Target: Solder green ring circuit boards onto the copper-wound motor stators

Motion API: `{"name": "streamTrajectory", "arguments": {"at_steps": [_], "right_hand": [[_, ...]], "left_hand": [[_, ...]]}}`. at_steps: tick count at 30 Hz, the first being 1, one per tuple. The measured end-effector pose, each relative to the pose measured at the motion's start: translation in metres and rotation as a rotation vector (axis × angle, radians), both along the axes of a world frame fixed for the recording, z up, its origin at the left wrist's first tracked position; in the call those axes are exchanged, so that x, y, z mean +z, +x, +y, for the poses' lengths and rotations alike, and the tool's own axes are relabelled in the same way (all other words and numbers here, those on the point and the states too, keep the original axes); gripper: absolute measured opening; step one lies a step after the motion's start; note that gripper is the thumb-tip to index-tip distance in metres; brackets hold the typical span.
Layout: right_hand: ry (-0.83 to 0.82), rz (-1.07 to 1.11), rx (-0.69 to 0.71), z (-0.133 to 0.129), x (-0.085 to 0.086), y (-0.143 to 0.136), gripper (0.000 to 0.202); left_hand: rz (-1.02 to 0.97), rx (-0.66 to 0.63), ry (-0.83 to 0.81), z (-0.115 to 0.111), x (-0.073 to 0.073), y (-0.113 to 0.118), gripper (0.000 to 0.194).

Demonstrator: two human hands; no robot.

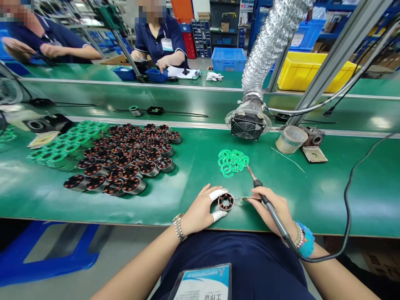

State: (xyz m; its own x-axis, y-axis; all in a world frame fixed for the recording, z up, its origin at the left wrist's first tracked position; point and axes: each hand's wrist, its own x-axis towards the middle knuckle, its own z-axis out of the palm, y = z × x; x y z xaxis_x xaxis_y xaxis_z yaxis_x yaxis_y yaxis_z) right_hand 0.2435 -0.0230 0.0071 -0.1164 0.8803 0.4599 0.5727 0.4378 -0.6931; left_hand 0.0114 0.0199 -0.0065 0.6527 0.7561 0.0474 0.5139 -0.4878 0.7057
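Note:
My left hand (198, 211), with white covers on its thumb and a finger, grips a small round motor stator (231, 202) with copper windings, on the green bench near its front edge. In my right hand (279, 206) is a soldering iron (271, 211), its tip pointing up and away toward a loose pile of green ring-shaped circuit boards (233, 161). A thin metal tool, perhaps tweezers (251, 198), also sticks out from the right fingers toward the stator. Whether its point touches the stator, I cannot tell.
Rows of stators (125, 160) and stacked green rings (67, 143) fill the left. A fan on a foil duct (248, 125), a round tub (291, 139) and an iron stand (313, 137) stand behind. The iron's cable (346, 196) loops right. Two co-workers sit opposite.

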Motion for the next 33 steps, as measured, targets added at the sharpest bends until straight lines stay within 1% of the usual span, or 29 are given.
{"name": "streamTrajectory", "arguments": {"at_steps": [2,3,5,7,11,12,14,16,18,20,22,25,28,30,33], "right_hand": [[-0.005,0.036,-0.028,0.001,0.0,-0.006,0.02],[-0.008,0.044,-0.03,0.002,0.001,-0.008,0.019],[-0.011,0.048,-0.022,0.003,0.001,-0.01,0.018],[-0.022,0.046,-0.027,0.003,0.001,-0.009,0.018],[-0.109,0.077,-0.08,0.002,-0.002,-0.009,0.019],[-0.153,0.118,-0.089,0.002,-0.002,-0.009,0.02],[-0.267,0.274,-0.086,0.001,-0.001,-0.013,0.024],[-0.404,0.489,-0.048,0.0,0.002,-0.016,0.029],[-0.526,0.676,0.023,0.0,0.007,-0.02,0.034],[-0.609,0.796,0.123,0.001,0.01,-0.022,0.039],[-0.653,0.862,0.229,0.002,0.012,-0.021,0.04],[-0.686,0.881,0.363,0.005,0.01,-0.018,0.04],[-0.742,0.838,0.47,0.009,0.007,-0.015,0.041],[-0.742,0.806,0.495,0.011,0.005,-0.014,0.042],[-0.663,0.784,0.464,0.012,0.004,-0.016,0.045]], "left_hand": [[0.011,-0.062,-0.067,0.003,0.006,-0.005,0.068],[-0.005,-0.057,-0.101,0.004,0.01,-0.006,0.068],[-0.05,0.041,-0.132,0.003,0.015,-0.003,0.054],[-0.07,0.148,-0.089,-0.001,0.016,0.006,0.043],[-0.031,0.202,0.039,-0.013,0.005,0.02,0.05],[-0.029,0.228,0.051,-0.015,0.001,0.021,0.051],[-0.044,0.28,0.056,-0.019,-0.004,0.02,0.053],[-0.062,0.297,0.051,-0.021,-0.007,0.018,0.051],[-0.073,0.298,0.048,-0.021,-0.008,0.017,0.048],[-0.078,0.305,0.053,-0.021,-0.007,0.017,0.048],[-0.087,0.311,0.06,-0.02,-0.007,0.017,0.048],[-0.106,0.305,0.063,-0.02,-0.009,0.017,0.048],[-0.109,0.302,0.052,-0.02,-0.01,0.017,0.049],[-0.109,0.318,0.04,-0.02,-0.01,0.017,0.05],[-0.131,0.331,0.032,-0.021,-0.009,0.017,0.046]]}}
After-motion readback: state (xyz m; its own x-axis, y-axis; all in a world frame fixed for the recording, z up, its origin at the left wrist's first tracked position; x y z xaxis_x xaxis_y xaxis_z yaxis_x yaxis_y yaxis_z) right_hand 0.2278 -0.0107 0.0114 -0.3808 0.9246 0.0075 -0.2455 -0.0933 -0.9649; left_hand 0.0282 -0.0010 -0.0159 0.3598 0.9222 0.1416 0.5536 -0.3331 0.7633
